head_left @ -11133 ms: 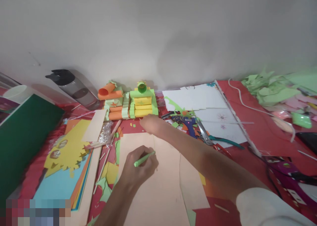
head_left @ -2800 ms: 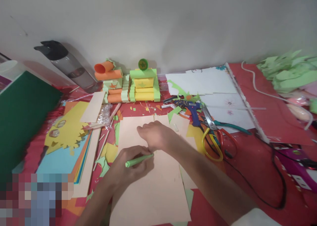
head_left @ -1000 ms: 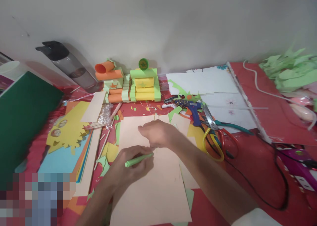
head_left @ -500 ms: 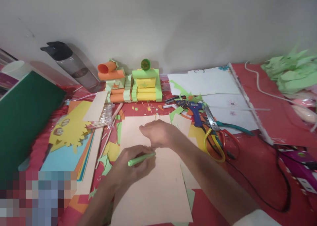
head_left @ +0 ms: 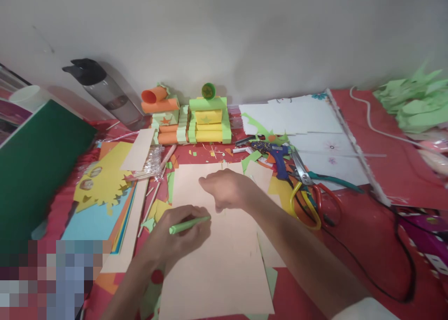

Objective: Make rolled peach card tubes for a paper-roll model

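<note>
Pen [head_left: 185, 225] sits pinched in fingers of the left hand [head_left: 184, 238] over the peach sheet [head_left: 217, 278]; nearer the sheet's far edge rests the right hand [head_left: 229, 189], its fingers' hold unclear.

room: over peach sheet's [head_left: 217, 278] lower half | blocked: scissors [head_left: 305, 174] right, paper models [head_left: 209, 117] beyond, green panel [head_left: 42, 161] left

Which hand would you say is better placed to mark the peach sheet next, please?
Probably the left hand: it grips the green pen, slanted over the peach sheet. No pen shows in the right hand, which sits farther up the sheet and seems to be steadying it.
</note>
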Demonstrator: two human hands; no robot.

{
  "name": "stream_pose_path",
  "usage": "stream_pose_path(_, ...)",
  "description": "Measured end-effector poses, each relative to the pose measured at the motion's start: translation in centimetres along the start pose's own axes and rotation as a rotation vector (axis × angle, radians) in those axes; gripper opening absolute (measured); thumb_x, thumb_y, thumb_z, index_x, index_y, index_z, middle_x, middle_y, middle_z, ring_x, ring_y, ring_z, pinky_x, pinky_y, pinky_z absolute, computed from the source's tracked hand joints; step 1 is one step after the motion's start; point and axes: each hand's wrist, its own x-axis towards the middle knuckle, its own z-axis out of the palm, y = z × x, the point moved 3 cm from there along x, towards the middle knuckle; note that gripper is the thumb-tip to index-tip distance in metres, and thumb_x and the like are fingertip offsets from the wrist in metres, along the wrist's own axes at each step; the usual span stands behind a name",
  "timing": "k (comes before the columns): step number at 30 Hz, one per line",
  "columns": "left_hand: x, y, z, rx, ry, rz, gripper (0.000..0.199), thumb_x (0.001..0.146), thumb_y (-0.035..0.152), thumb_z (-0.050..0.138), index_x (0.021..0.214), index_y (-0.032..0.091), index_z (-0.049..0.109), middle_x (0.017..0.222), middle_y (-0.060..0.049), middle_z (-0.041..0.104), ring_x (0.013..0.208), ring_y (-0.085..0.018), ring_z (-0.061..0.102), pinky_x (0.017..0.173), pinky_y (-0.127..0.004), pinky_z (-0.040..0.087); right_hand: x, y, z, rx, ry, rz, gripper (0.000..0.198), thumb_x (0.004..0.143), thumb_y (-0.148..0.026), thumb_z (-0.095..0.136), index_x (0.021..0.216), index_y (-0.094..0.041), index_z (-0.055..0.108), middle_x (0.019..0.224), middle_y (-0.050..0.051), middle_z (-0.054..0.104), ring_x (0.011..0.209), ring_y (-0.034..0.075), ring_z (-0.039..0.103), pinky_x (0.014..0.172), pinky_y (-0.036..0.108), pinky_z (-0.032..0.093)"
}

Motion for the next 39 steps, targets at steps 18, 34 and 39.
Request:
stream_pose_path(18, -0.7, -0.4, -1.4, 0.077, 0.044, -0.027, 0.02, 0.085, 0.032, 0.058, 0.087, 0.015, 0.066, 0.081, -0.006, 0.068, 0.069, -0.015, 0.059, 0.061, -0.023, 0.047, -0.3, -0.1, -0.4, -0.012, -0.018, 0.001, 0.051, 0.073, -0.026, 0.079, 0.116, -0.015, 0.055, 0.113, 0.012, 0.066, 0.102, 0.03, 0.062, 0.059, 0.03, 0.039)
stream_pose_path(34, -0.9, -0.7, -2.3, 0.093, 0.024, -0.034, 0.021, 0.086, 0.033, 0.058, 0.091, 0.015, 0.067, 0.09, -0.007, 0.07, 0.078, -0.018, 0.063, 0.066, -0.024, 0.049, -0.4, -0.2, -0.3, -0.006, -0.012, 0.003, 0.046, 0.073, -0.026, 0.078, 0.112, -0.015, 0.056, 0.11, 0.011, 0.066, 0.1, 0.028, 0.063, 0.061, 0.03, 0.038)
stream_pose_path(39, -0.9, -0.6, -2.2, 0.122, 0.037, -0.038, 0.02, 0.086, 0.032, 0.058, 0.092, 0.016, 0.068, 0.092, -0.008, 0.072, 0.08, -0.018, 0.064, 0.067, -0.025, 0.05, -0.6, -0.3, -0.5, -0.011, -0.009, 0.007, 0.045, 0.074, -0.025, 0.077, 0.112, -0.015, 0.055, 0.11, 0.01, 0.066, 0.1, 0.028, 0.063, 0.061, 0.029, 0.038)
